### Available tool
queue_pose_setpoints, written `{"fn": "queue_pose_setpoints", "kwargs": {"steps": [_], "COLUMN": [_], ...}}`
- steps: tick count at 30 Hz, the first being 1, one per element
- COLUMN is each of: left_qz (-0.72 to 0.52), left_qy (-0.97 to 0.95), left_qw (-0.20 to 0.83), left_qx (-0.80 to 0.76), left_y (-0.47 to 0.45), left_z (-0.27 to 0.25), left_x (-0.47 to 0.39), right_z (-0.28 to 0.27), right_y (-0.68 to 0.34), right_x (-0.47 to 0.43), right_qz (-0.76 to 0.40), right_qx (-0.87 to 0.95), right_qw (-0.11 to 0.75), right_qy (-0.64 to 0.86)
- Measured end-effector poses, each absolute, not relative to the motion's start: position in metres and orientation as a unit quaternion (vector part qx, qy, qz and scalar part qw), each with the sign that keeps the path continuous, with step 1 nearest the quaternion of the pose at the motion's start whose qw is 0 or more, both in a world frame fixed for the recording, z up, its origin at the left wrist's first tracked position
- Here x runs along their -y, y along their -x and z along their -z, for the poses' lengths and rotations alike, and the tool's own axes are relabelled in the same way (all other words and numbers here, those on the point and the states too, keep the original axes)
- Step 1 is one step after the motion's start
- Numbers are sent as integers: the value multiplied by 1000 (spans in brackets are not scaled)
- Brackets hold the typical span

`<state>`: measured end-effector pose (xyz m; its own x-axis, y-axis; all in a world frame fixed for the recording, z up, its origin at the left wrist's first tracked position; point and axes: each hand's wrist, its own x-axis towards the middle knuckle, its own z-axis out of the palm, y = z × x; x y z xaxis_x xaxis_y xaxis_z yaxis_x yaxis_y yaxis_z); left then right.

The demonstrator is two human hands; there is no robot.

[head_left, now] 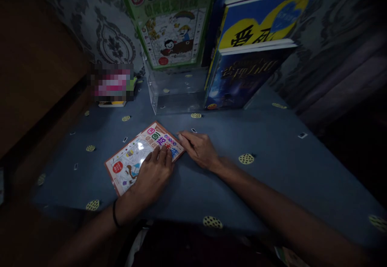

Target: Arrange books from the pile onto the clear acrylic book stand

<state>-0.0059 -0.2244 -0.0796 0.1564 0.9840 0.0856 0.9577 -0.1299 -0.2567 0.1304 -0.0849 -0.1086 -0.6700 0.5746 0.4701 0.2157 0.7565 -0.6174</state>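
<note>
A picture book [121, 174] with an orange-red border and a glossy cover lies at a slant on the table. My left hand [155, 170] rests flat on its cover, fingers stretched over the coloured title characters, with a dark band on the wrist. At the book's right corner, my right hand [198, 148] has its fingers pressed together around the edge; the fingertips are partly hidden. Behind the book stands a clear plastic stand [178, 97]. It holds a green-bordered picture book [172, 37] on the left and several books on the right, with a dark blue book [242, 77] in front.
The table is covered by a blue cloth [272, 170] with a yellow pineapple print. At the back left lies a small pile [112, 85], mostly blurred out. Patterned wall covering [115, 45] rises behind the table, and a brown wooden surface [36, 65] is at the left.
</note>
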Motion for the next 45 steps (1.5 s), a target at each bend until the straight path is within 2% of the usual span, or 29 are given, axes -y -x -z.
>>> {"fn": "queue_pose_setpoints", "kwargs": {"steps": [6,14,20,25,34,45], "left_qz": [-63,-86,-71,-63,-88,-91], "left_qy": [739,739,735,736,755,671], "left_qw": [108,141,142,183,182,109], "left_qx": [662,653,659,649,623,728], "left_y": [4,5,13,24,49,24], "left_z": [81,81,85,89,92,84], "left_x": [218,220,249,285,338,282], "right_z": [106,107,106,107,109,113], "right_y": [-131,-129,-131,-131,-130,-126], "right_x": [85,84,84,84,85,83], "right_qz": [-250,-204,-179,-169,-158,-198], "right_qx": [873,894,903,909,908,907], "right_qw": [361,335,325,313,337,350], "right_qy": [210,216,217,219,193,126]}}
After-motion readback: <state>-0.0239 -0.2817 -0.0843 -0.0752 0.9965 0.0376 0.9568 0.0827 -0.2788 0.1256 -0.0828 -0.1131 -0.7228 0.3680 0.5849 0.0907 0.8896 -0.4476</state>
